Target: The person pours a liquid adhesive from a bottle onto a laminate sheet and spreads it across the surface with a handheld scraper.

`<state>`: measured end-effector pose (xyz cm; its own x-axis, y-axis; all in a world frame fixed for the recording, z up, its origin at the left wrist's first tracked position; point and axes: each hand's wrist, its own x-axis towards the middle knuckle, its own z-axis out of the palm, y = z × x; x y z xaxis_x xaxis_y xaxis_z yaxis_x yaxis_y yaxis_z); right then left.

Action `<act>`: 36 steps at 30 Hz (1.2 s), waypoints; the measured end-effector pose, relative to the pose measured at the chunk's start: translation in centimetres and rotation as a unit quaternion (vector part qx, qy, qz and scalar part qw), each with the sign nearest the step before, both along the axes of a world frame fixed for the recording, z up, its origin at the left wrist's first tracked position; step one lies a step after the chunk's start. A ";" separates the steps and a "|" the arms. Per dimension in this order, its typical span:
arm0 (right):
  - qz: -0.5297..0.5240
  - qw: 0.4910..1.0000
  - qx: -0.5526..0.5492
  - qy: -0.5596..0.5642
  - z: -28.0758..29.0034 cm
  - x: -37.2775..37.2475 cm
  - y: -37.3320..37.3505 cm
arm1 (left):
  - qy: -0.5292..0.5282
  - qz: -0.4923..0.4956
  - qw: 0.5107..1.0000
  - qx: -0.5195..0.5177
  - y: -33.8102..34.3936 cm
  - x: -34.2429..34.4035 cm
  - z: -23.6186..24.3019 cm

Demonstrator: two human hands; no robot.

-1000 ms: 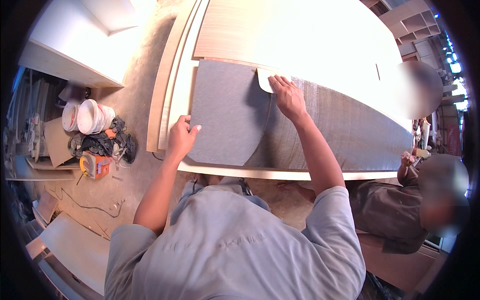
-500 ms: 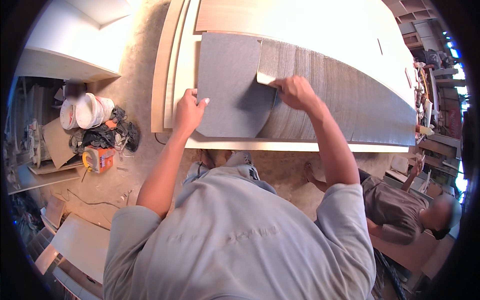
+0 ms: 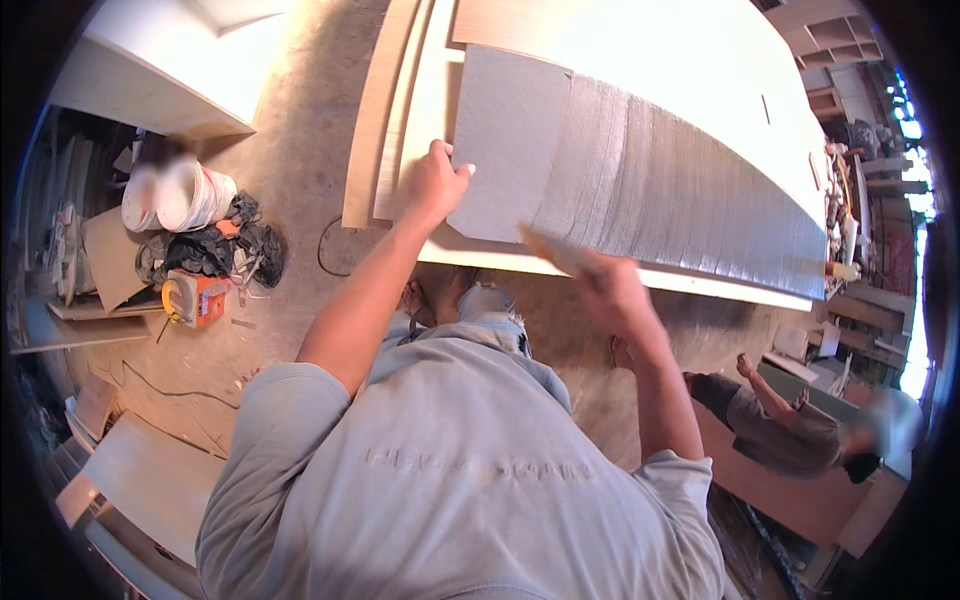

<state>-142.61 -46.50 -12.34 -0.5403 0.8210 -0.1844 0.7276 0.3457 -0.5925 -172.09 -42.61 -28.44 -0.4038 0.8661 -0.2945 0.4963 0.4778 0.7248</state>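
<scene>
A long grey sheet (image 3: pixel 512 120) lies across a stack of boards in front of me. Its left end is smooth and matt; the rest has a wet sheen with fine streaks running across it. My left hand (image 3: pixel 436 188) grips the sheet's left edge, thumb on top and fingers curled at the border. Low by the near edge, my right hand (image 3: pixel 614 295) is closed around a flat tan spreader (image 3: pixel 552 248), blurred by motion. The spreader's tip overlaps the near edge in view; whether it touches the sheet I cannot tell.
Pale boards (image 3: pixel 375 130) jut out under the sheet's left end. White buckets (image 3: pixel 195 195), black plastic bags (image 3: pixel 205 258) and an orange-and-white container (image 3: pixel 197 298) stand on the floor at left. Another person (image 3: pixel 775 420) is at the right. A thin cable (image 3: pixel 328 250) loops beside the stack.
My right hand swept the spreader toward me, from mid-sheet to the near edge. Streaks now reach further left. My left hand stays at the sheet's edge; the whole view has shifted.
</scene>
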 end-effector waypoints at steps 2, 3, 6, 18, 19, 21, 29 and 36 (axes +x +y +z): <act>-0.074 0.988 -0.049 0.130 1.2 1.0 3.3 | 0.010 0.004 0.999 0.034 -0.2 0.2 -0.7; -0.074 0.986 -0.052 0.141 2.2 0.5 5.2 | 0.018 0.006 0.999 0.050 -0.5 0.2 -1.0; -0.025 0.998 0.009 0.060 1.3 -1.5 11.1 | -0.049 0.003 0.997 0.065 -0.5 -0.2 -1.3; 0.099 0.962 0.223 -0.124 -8.7 -7.4 25.0 | -0.116 0.082 0.989 0.048 -0.8 -0.4 -1.3; 0.105 0.959 0.235 -0.116 -9.0 -7.3 25.2 | -0.119 0.084 0.988 0.049 -1.0 -0.3 -1.3; 0.114 0.954 0.258 -0.099 -9.7 -6.8 25.3 | -0.120 0.085 0.988 0.047 -1.0 -0.4 -1.4; 0.086 0.958 0.257 -0.099 -9.0 -5.6 26.3 | -0.123 0.088 0.988 0.027 -0.8 -0.6 -1.6; 0.094 0.965 0.219 -0.112 -8.1 -5.9 26.0 | -0.136 0.079 0.987 0.029 -0.8 -1.0 -2.2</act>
<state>-148.52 -20.49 -20.44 -0.6736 0.7385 0.0283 0.7211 0.6652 -0.1940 -173.12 -43.42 -30.62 -0.4481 0.8171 -0.3628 0.2014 0.4876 0.8495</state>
